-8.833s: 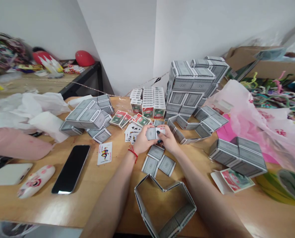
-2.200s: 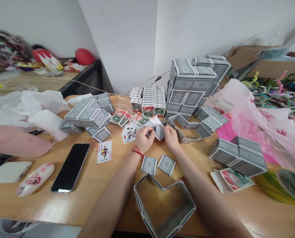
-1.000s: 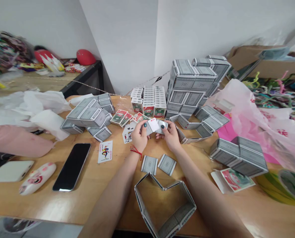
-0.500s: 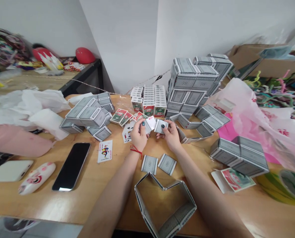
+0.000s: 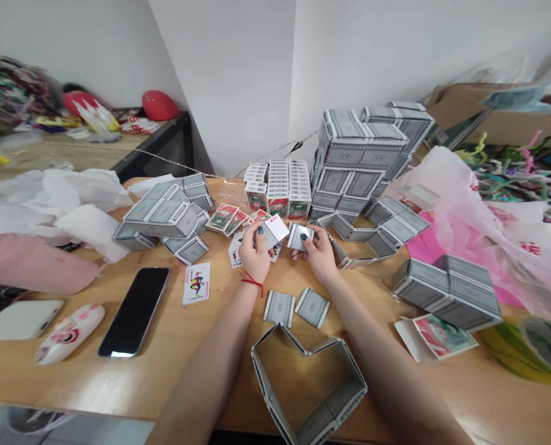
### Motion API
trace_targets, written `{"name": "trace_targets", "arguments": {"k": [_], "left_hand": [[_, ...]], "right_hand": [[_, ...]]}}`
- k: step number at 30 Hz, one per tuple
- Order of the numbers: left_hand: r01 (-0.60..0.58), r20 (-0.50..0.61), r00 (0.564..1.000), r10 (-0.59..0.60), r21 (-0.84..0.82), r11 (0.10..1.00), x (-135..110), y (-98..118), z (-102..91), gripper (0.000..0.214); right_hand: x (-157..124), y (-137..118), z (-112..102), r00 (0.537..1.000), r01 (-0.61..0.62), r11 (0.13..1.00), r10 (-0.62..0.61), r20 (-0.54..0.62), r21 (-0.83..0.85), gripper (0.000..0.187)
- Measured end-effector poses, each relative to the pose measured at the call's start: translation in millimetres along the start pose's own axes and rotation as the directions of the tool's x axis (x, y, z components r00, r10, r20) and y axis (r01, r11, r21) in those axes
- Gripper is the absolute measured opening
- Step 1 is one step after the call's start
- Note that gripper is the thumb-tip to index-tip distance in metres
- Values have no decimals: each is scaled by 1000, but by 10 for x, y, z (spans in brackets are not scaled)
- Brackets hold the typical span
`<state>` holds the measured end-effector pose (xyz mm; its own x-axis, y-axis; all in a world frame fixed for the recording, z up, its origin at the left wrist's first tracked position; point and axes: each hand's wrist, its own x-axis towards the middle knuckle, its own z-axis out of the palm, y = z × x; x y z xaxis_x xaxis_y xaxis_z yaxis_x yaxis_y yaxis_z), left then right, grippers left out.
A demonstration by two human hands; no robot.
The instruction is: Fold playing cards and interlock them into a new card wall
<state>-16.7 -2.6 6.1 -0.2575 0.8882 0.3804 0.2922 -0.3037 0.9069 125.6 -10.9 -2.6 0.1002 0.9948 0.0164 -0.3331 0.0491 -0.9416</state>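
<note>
Between thumb and fingers, my left hand [image 5: 255, 252] grips a playing card [image 5: 275, 231] with a white end showing a red mark. Close beside it, my right hand [image 5: 319, 252] pinches a folded playing card [image 5: 298, 237], its patterned grey back toward me. The two cards are apart. Below my hands lie two folded card squares [image 5: 279, 308] on the table. A heart-shaped frame of folded cards [image 5: 268, 395] stands between my forearms. Loose face cards [image 5: 235, 250] lie partly hidden under my left hand, and a joker card [image 5: 196, 284] lies further left.
Behind my hands stand stacked card boxes [image 5: 277, 185] and a tall structure of folded cards [image 5: 349, 167]. More card blocks sit left [image 5: 159, 210] and right [image 5: 451, 290]. A phone [image 5: 133, 312], a computer mouse [image 5: 68, 334] and a tape roll [image 5: 535, 349] lie at the sides.
My left hand has shifted slightly left and down with its card, widening the gap to the other card. More of the loose face cards shows beneath. My right hand has barely moved.
</note>
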Motion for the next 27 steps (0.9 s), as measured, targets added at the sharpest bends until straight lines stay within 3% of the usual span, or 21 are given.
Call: {"name": "trace_targets", "arguments": {"k": [17, 27], "left_hand": [[-61, 162, 986, 50, 69, 996, 35, -13, -12, 24], [14, 374, 927, -13, 1, 1000, 137, -182, -41, 24]], "right_hand": [[-9, -38, -4, 1000, -16, 999, 17, 24, -33, 37], [-59, -121, -4, 988, -36, 987, 58, 142, -154, 35]]}}
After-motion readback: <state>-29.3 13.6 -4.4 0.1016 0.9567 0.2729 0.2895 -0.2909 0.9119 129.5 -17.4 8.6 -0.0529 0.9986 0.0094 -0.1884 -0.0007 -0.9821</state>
